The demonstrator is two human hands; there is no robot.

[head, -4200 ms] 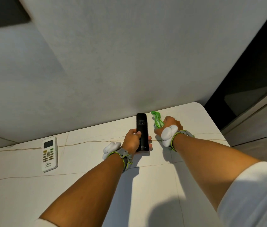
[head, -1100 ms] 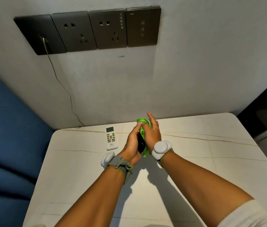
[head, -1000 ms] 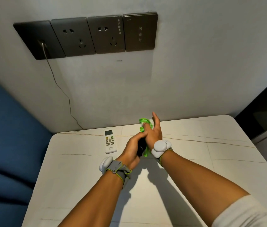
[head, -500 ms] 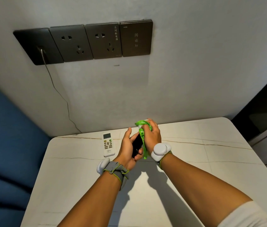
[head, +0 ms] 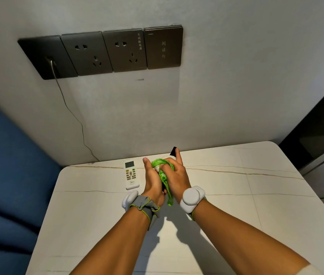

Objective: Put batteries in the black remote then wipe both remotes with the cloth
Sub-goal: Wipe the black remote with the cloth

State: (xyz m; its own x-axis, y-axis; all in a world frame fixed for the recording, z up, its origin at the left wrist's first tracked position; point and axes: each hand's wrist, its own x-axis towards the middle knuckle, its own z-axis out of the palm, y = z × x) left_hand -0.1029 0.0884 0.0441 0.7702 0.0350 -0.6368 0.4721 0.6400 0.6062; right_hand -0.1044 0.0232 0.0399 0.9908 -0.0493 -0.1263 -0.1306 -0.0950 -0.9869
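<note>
Both hands crowd the far middle of the table [head: 236,205], just short of the wall [head: 216,106]. The white remote [head: 131,174] lies just beside the left hand [head: 153,183], narrowing that side. Right of the right hand [head: 177,175] the tabletop runs bare to its edge; the near half is crossed only by forearms.

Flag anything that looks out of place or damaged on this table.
Nothing stands out. The white remote lies flat and intact on the table; both hands hold the black remote wrapped in the green cloth.
</note>
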